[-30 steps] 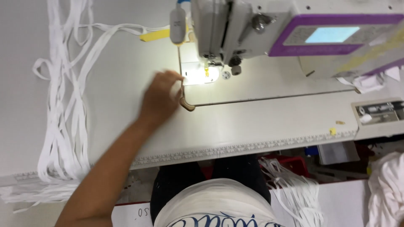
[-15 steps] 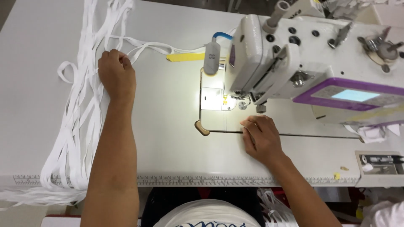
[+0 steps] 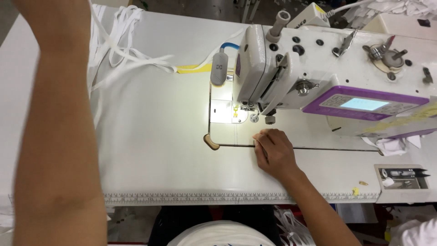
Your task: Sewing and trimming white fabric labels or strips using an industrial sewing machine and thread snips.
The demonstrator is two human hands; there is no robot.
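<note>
My right hand (image 3: 274,154) rests on the white table just in front of the sewing machine's lit needle area (image 3: 236,114). Its fingers are curled together with the tips down at the edge of the bed plate, and I see nothing held in them. My left forearm (image 3: 59,114) is raised close to the camera along the left side, and its hand is cut off by the top edge. White fabric strips (image 3: 123,54) lie and loop across the table's far left, beside the raised arm. A thin thread runs from the needle toward the table front.
The white sewing machine (image 3: 327,68) with a purple control panel fills the right half. A yellow tape strip (image 3: 193,68) lies behind the needle. A small recessed tray with black snips (image 3: 403,174) is at the right. A ruler strip (image 3: 227,198) edges the table front.
My left arm has lifted from the strip pile up toward the camera, and its hand has left the view. My right hand stays at the bed plate. The view has shifted closer.
</note>
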